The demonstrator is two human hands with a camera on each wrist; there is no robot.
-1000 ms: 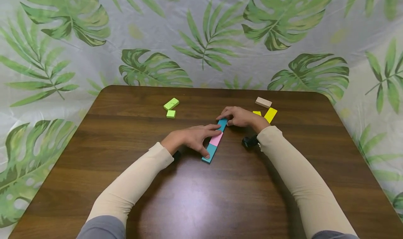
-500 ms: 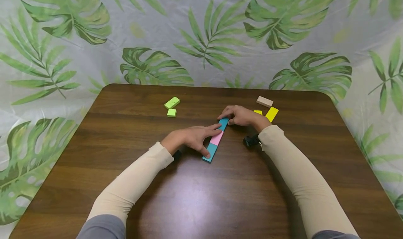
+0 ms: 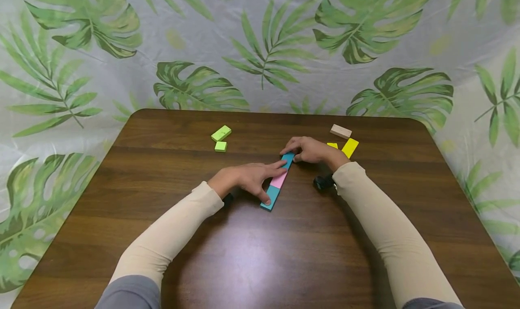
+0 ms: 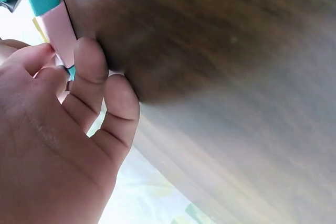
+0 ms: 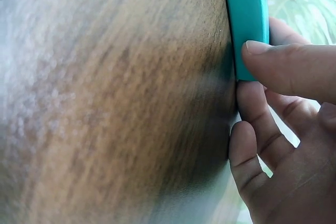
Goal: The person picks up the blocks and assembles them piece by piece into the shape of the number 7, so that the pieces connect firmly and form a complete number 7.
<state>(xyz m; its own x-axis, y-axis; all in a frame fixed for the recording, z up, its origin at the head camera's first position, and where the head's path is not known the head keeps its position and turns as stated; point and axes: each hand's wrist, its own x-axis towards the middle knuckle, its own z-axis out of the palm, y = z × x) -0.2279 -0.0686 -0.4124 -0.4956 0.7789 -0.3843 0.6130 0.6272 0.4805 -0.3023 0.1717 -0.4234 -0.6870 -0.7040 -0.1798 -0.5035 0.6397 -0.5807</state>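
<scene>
Three flat blocks lie end to end in a slanting row on the table: a teal block [image 3: 272, 198] nearest me, a pink block [image 3: 278, 180] in the middle, a blue-teal block [image 3: 289, 157] at the far end. My left hand [image 3: 248, 179] spans the row with fingers spread, its thumb on the near block and its fingertips reaching the far blue and pink ones. At the far end my right hand [image 3: 311, 150] pinches the blue block between thumb and fingers. The right wrist view shows its thumb [image 5: 283, 66] against the block's side and a fingertip at its end.
Two lime-green blocks, a longer one [image 3: 221, 133] and a short one [image 3: 220, 147], lie at the back left of the brown table [image 3: 162, 139]. Behind my right wrist are a plain wooden block [image 3: 341, 131], a yellow block [image 3: 351, 147] and a smaller yellow one [image 3: 332, 145], partly hidden.
</scene>
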